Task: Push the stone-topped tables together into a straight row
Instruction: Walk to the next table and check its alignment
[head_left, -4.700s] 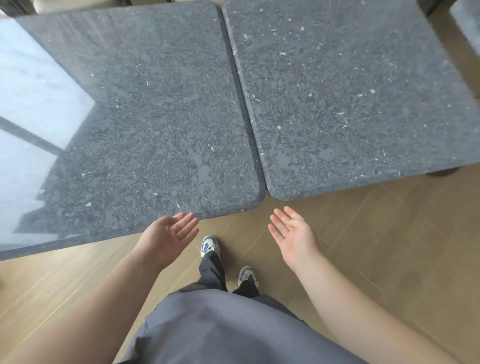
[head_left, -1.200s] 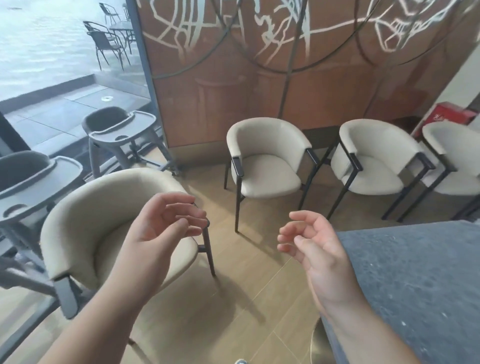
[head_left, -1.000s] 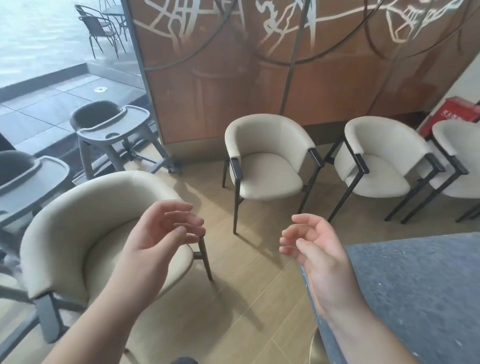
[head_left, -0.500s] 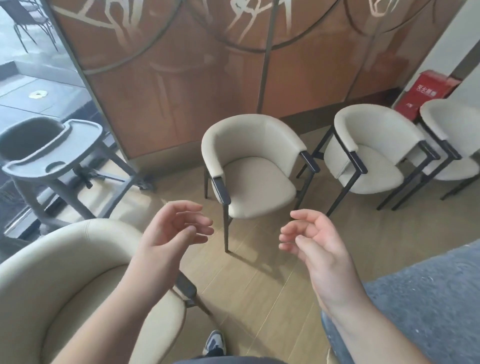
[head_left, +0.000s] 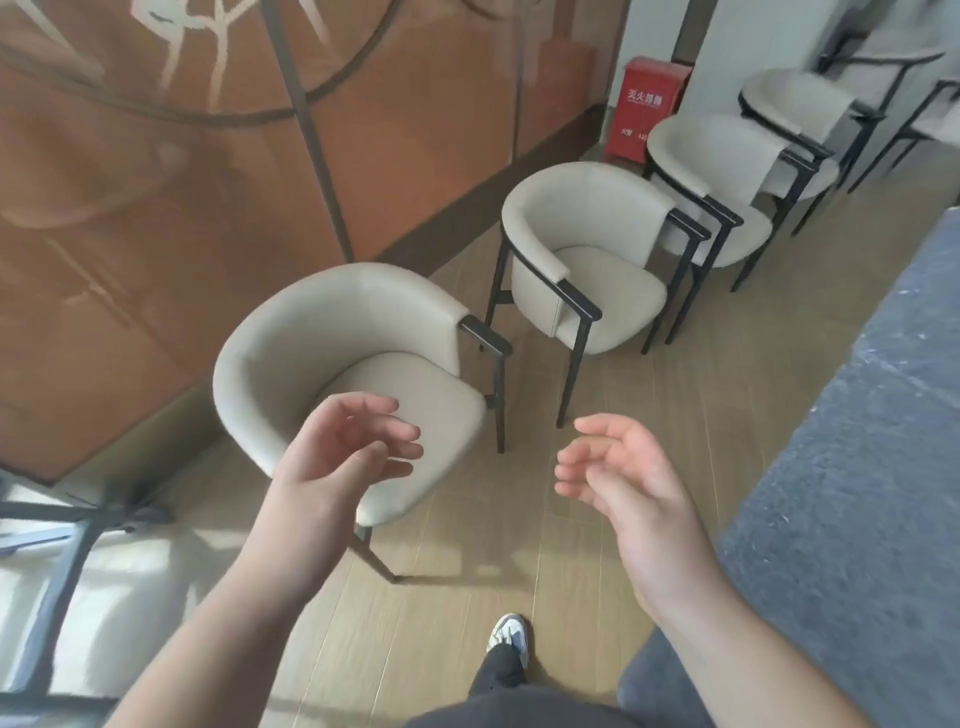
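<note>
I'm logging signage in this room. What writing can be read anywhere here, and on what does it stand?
"灭火器箱": white characters on the front of the red box by the wall; blurred, so this reading is likely, not sure.
Smaller white marks lower on the same box: too blurred to read.
The white lines on the brown wall panel are a pattern, not writing.

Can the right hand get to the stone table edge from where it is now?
Probably yes. The right hand hangs empty with loosely curled fingers, and the stone-topped table lies just to its right with only bare floor between them. Nothing blocks a sideways reach.
</note>
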